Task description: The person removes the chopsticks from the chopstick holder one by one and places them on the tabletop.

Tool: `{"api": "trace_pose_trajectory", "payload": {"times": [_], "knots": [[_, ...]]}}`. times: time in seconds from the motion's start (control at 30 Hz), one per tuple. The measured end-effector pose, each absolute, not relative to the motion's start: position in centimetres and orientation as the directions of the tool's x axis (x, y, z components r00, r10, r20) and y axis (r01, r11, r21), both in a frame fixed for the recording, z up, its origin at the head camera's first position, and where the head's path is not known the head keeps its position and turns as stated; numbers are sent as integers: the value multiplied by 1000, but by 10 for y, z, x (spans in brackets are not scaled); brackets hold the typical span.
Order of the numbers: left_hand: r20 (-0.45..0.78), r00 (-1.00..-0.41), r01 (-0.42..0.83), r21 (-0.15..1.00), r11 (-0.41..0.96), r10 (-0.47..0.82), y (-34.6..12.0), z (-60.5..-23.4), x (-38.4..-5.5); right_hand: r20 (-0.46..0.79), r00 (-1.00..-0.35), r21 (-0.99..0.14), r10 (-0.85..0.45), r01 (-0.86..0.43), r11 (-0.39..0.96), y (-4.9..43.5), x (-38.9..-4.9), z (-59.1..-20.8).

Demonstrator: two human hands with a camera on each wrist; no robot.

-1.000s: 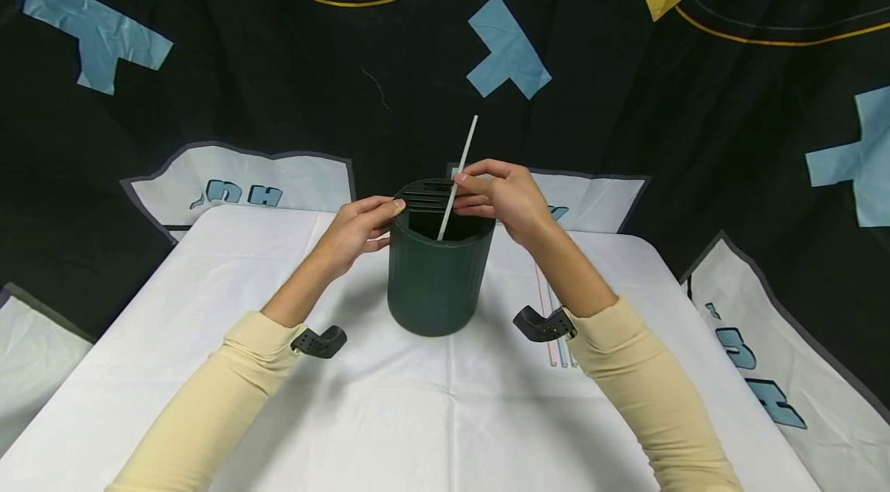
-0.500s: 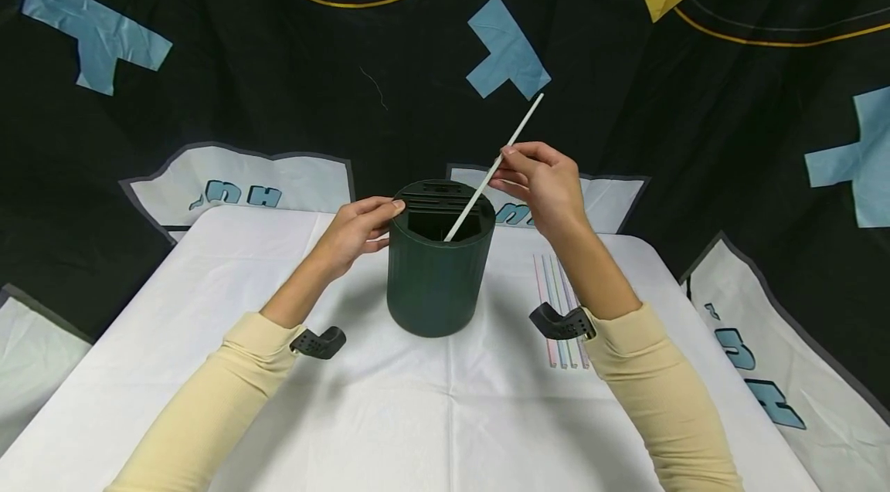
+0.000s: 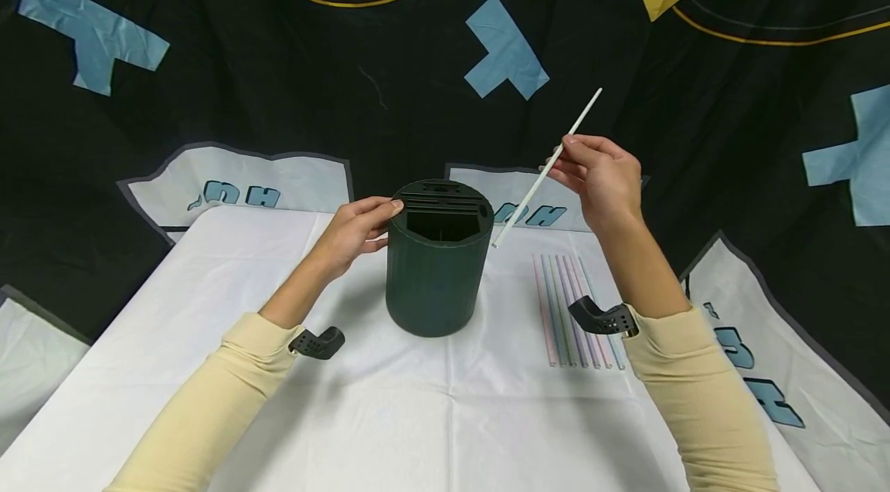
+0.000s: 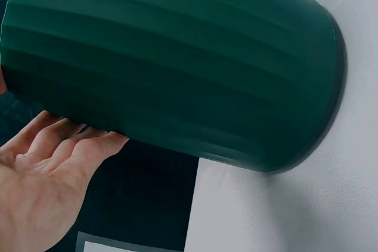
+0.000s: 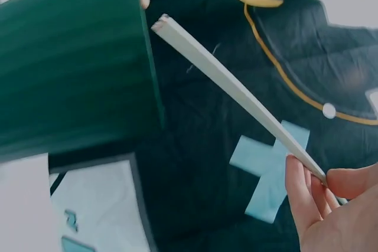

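Observation:
A dark green round holder stands upright on the white table, its top having narrow slots and one larger opening at the front. My left hand grips its upper left side, thumb on the rim; in the left wrist view the fingers press against the ribbed wall. To the right of the holder, my right hand pinches a thin white straw in the air. The straw slants, its lower end just right of the holder and apart from it, as the right wrist view of the straw also shows.
Several pastel straws lie side by side on the white-covered table, below the right forearm. A black cloth with blue and yellow patches hangs behind the table.
My right hand has drawn the white straw up and to the right, out of the holder's front opening. The left hand and holder have stayed put. More of the straws on the table now show.

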State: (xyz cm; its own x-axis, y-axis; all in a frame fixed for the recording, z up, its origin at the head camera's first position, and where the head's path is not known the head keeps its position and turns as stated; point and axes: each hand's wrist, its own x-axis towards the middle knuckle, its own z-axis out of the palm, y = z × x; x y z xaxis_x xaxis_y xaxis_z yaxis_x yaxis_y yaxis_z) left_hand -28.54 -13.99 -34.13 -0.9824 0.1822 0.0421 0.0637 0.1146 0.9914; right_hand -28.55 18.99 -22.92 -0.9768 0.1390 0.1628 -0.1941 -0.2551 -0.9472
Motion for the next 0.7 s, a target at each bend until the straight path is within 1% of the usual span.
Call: {"api": "trace_pose_trajectory", "payload": {"times": [0.17, 0.4, 0.57, 0.7], "knots": [[46, -982, 67, 991, 114, 182, -141, -341, -285, 98, -987, -977, 130, -120, -178, 211, -288, -246], [40, -984, 61, 991, 118, 174, -140, -341, -284, 2, -997, -989, 78, -14, -149, 232, -300, -281], [49, -982, 69, 992, 108, 181, -140, -341, -285, -35, -999, -999, 38, 35, 3, 238, -308, -312], [55, -982, 76, 991, 111, 181, -140, -342, -284, -89, -996, -987, 21, 91, 135, 240, -314, -336]]}}
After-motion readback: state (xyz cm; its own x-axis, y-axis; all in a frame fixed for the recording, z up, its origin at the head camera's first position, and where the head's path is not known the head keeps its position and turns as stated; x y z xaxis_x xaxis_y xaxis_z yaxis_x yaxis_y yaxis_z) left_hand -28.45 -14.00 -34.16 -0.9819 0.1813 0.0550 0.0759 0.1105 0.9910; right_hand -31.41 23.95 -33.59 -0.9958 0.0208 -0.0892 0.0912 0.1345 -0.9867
